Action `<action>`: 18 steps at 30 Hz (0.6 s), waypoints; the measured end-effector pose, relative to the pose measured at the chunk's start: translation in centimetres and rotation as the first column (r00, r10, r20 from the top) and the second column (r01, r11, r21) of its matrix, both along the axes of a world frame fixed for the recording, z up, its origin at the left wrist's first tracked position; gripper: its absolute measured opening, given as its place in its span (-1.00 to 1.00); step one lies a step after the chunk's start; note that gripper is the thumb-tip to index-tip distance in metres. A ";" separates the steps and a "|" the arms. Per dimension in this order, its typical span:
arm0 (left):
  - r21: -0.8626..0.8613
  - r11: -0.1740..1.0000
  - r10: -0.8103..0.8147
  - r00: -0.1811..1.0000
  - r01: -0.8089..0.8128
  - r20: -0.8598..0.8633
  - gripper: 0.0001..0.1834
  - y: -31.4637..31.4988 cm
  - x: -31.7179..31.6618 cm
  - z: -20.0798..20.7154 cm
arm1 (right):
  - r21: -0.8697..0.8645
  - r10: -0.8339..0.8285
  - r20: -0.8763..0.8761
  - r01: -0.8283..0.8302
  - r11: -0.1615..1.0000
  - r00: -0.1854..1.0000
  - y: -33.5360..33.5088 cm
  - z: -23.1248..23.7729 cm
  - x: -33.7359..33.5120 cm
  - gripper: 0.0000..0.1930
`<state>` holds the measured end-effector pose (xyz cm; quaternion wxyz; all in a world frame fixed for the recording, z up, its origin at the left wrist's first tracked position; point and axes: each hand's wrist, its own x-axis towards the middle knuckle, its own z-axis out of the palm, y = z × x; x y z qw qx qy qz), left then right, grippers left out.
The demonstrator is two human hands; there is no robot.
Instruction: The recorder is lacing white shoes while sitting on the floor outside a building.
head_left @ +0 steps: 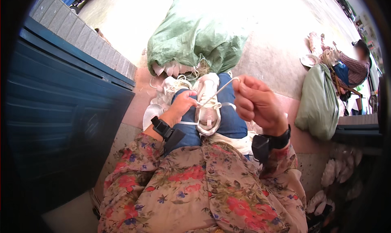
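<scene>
A white sneaker (209,115) lies on my lap between my jeans-covered thighs, its toe pointing away from me and its opening close to my body. My left hand (182,106) grips the left side of the sneaker by its eyelets, though the fingertips are partly hidden. Raised to the right, my right hand (258,104) pinches the end of a white shoelace (219,92). That lace runs taut and slanting down to the sneaker near my left fingers. Other lace ends trail out to both sides. Another white laced shoe (176,85) sits just beyond my left knee.
A big green sack (199,39) with pale shoe parts at its mouth stands ahead. To the left is a dark blue door (69,110). At right, another green sack (319,100) stands near a seated person (356,68); more white shoes (341,167) lie at lower right.
</scene>
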<state>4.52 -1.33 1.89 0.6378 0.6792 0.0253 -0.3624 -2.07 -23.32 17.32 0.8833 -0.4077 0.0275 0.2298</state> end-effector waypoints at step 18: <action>-0.131 0.830 -0.526 0.839 0.542 0.143 -0.76 -1.5 -1.1 6.6 | -0.326 -0.435 0.375 0.556 0.765 0.819 -2.0 -0.6 3.1 -0.79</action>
